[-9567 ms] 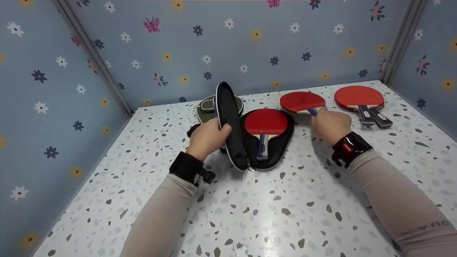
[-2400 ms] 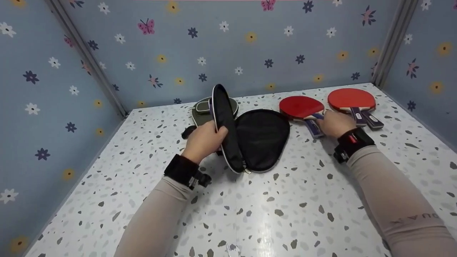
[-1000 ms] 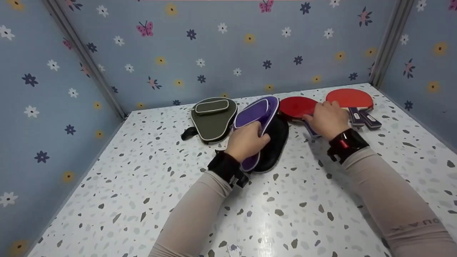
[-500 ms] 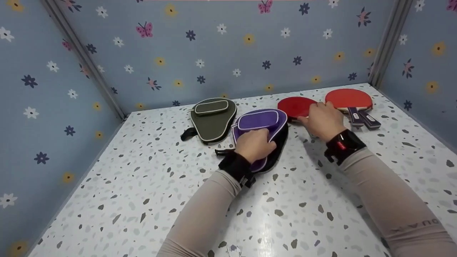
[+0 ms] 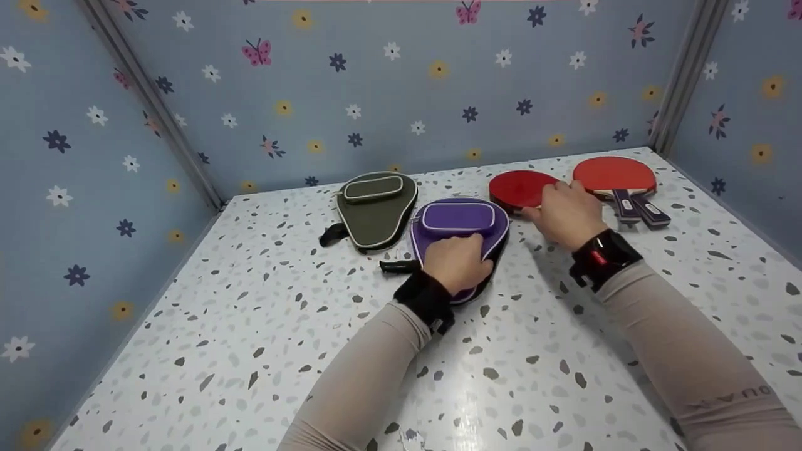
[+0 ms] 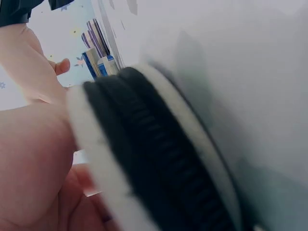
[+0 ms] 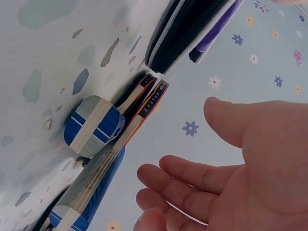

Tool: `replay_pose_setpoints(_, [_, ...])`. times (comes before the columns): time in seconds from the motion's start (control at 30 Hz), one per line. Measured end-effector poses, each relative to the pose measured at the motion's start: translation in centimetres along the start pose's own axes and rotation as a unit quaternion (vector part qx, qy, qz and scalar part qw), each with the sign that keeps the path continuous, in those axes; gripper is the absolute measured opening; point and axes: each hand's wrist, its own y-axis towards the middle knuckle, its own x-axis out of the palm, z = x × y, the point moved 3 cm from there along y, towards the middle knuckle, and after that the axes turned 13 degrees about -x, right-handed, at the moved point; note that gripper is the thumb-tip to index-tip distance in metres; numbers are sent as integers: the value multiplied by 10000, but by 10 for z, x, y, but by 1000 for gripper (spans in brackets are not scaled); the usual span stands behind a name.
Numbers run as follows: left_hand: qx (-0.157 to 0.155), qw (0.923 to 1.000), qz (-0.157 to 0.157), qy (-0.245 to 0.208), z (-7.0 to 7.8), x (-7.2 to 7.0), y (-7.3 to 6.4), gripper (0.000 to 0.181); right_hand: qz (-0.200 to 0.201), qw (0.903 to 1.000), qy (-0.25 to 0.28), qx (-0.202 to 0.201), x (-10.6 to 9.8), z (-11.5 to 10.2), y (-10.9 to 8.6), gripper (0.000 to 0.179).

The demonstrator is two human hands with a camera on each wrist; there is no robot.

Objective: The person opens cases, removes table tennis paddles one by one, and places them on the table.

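Observation:
A purple paddle case point(image 5: 460, 216) with white piping lies with its cover down on the speckled table. My left hand point(image 5: 457, 263) rests on the narrower part of that cover, thumb by its right edge; some fingertips are hidden. In the left wrist view the case's zipped side point(image 6: 159, 144) shows close to the palm. My right hand point(image 5: 567, 213) hovers over the handles of stacked red table tennis paddles point(image 5: 523, 188). The right wrist view shows this hand's fingers loose and holding nothing, apart from the blue-striped paddle handle point(image 7: 94, 127).
An olive-green paddle case point(image 5: 376, 213) with a black strap point(image 5: 333, 234) lies left of the purple one. More red-orange paddles point(image 5: 614, 175) are stacked at the back right. The purple case's strap point(image 5: 400, 267) sticks out leftward. Flowered walls point(image 5: 438, 81) surround the table point(image 5: 250, 351).
One paddle in the open case was taken out and placed with the middle stack. The left hand swung the purple cover rightward and down. The right hand let go of the paddle.

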Motion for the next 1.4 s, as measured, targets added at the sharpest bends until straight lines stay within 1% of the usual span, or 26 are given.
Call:
replay_pose_setpoints(0.13, [203, 9993, -236, 193, 3, -2, -8, 49, -45, 10000, -41, 20, 1, 0, 0, 62])
replay_pose_setpoints(0.27, [358, 9981, -383, 325, 5, -1, -14, 59, -117, 9999, -66, 16, 0, -1, 0, 63])
replay_pose_setpoints(0.33, [290, 9977, -455, 404, 5, 0, -17, 64, -148, 9999, -68, 21, 0, -2, 1, 62])
replay_pose_setpoints(0.43, [-10, 9974, -543, 480, 3, 1, -18, 69, -182, 9998, -35, 30, 0, -3, 2, 62])
replay_pose_setpoints(0.53, [-315, 9966, -620, 433, 0, 1, -19, 75, -212, 9998, -6, 31, -1, -4, 4, 62])
replay_pose_setpoints(0.67, [-549, 9958, -696, 223, -4, 2, -19, 81, -202, 9998, -10, 35, -1, -5, 4, 63])
replay_pose_setpoints(0.77, [-584, 9956, -707, 196, -7, 3, -19, 80, -139, 9999, 6, -30, 1, -6, 3, 66])
replay_pose_setpoints(0.9, [-501, 9958, -710, 296, -11, 3, -17, 75, -152, 9995, 117, -252, 5, -7, 0, 73])
replay_pose_setpoints(1.1, [-522, 9947, -867, 167, -19, -2, -15, 83, -434, 9966, 401, -582, 11, -11, -3, 83])
replay_pose_setpoints(1.27, [-552, 9938, -959, 57, -25, -5, -13, 86, -718, 9936, 546, -681, 13, -14, -5, 86])
replay_pose_setpoints(1.4, [-537, 9939, -961, 5, -29, -5, -13, 85, -751, 9930, 564, -722, 13, -15, -7, 86])
